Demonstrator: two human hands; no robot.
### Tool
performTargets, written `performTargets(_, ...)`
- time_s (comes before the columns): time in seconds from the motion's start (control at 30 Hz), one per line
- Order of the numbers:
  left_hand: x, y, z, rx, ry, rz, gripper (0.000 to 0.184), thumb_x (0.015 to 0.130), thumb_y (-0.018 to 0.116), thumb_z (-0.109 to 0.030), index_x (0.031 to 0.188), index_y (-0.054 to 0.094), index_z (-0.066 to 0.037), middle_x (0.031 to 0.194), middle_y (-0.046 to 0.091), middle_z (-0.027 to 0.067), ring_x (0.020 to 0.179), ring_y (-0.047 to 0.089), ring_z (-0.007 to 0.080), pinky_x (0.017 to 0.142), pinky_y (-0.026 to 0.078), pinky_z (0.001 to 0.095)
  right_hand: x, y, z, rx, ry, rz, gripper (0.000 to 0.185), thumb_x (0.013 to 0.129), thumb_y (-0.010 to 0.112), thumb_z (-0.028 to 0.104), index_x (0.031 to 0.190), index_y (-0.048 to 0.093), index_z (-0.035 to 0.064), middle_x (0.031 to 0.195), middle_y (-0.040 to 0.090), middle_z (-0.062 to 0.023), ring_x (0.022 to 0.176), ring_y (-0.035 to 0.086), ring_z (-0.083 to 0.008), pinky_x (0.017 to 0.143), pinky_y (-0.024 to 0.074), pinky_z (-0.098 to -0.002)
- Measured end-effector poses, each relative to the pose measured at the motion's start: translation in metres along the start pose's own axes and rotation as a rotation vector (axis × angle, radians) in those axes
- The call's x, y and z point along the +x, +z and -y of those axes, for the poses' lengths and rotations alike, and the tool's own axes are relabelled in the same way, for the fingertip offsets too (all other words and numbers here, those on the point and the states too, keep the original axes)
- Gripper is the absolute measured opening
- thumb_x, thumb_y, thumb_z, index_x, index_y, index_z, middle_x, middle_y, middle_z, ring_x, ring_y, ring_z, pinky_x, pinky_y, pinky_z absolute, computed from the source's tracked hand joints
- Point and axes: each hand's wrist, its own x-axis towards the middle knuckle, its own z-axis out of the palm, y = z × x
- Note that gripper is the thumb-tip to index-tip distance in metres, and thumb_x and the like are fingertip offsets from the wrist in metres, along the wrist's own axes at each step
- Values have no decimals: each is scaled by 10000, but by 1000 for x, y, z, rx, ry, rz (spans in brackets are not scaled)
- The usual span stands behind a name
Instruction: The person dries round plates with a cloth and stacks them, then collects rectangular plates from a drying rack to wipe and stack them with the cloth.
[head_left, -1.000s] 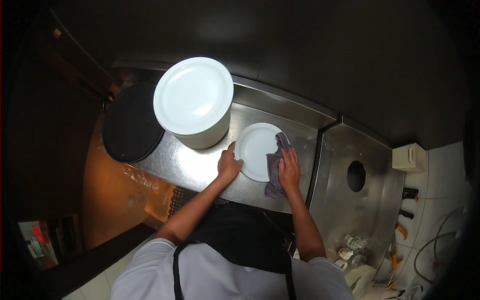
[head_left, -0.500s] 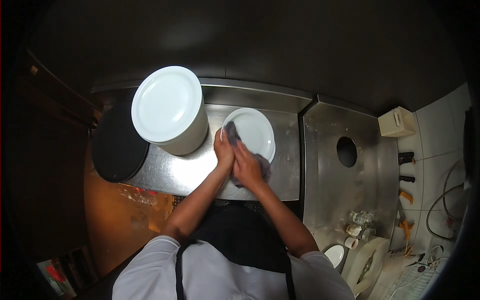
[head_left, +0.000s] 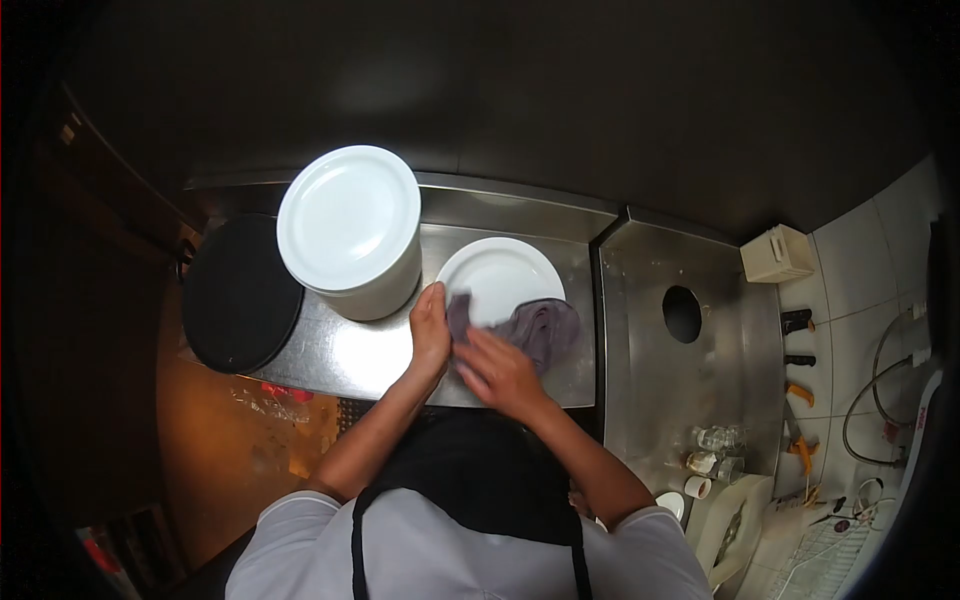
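Note:
A white plate (head_left: 500,268) is on the steel counter in front of me. My left hand (head_left: 430,328) is closed at the plate's left rim, fingertips pointing away from me. A greyish-purple cloth (head_left: 546,332) lies bunched over the near right part of the plate, and a strip of it rises between my hands. My right hand (head_left: 500,372) is on the cloth's near side, its fingers slightly blurred and partly hidden against the fabric. To the left stands a tall stack of white plates (head_left: 350,220).
A round black lid or tray (head_left: 242,295) sits at the counter's left end. On the right are a steel surface with a round hole (head_left: 682,314), a cream box (head_left: 776,254), glass jars (head_left: 720,438) and knives (head_left: 798,320) on the tiled wall.
Both hands have shifted slightly toward me and apart from each other. More of the cloth now spreads over the right side of the plate. The whole view has moved a little.

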Motion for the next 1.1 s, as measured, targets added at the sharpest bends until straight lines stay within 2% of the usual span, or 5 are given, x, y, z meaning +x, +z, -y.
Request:
performTargets(0.2,-28,-30,-57,-190,-424,26,438,1057,603,-259,1368,549,45,1200,697,164,1039,698,218,899,587,362,-46,-75,4,-272,-44,-252,359,874,698,105,1233,704,83,1367,626,-167,1349,551,-342,1166,407,-507)
performTargets(0.4,-49,-29,-78,-18,-552,471,519,971,702,-152,1408,516,58,1210,690,177,1038,708,232,898,603,364,-24,-88,10,1384,352,-655,563,1023,512,301,1488,464,-13,1488,536,-176,1401,496,-301,1191,370,-431)
performTargets(0.53,-42,-12,-96,110,-415,737,635,962,723,-205,1475,451,53,1276,662,180,1104,685,240,983,555,356,0,-70,25,1786,499,-522,577,1025,510,312,1499,447,-12,1494,529,-177,1401,497,-301,1189,372,-428)
performTargets(0.83,-56,-21,-105,80,51,417,1248,762,924,-392,1645,114,-43,1503,469,249,1419,454,319,1164,396,402,-2,-23,62,1673,727,-394,610,1030,506,336,1523,409,-10,1506,515,-180,1399,497,-300,1185,375,-422)
performTargets(1.1,-58,-72,-135,86,155,536,528,939,781,-253,1376,605,-14,1289,666,161,1169,628,181,1010,511,356,-37,-28,108,1463,850,-378,640,1035,502,357,1545,375,-9,1516,502,-182,1398,498,-300,1182,378,-417)
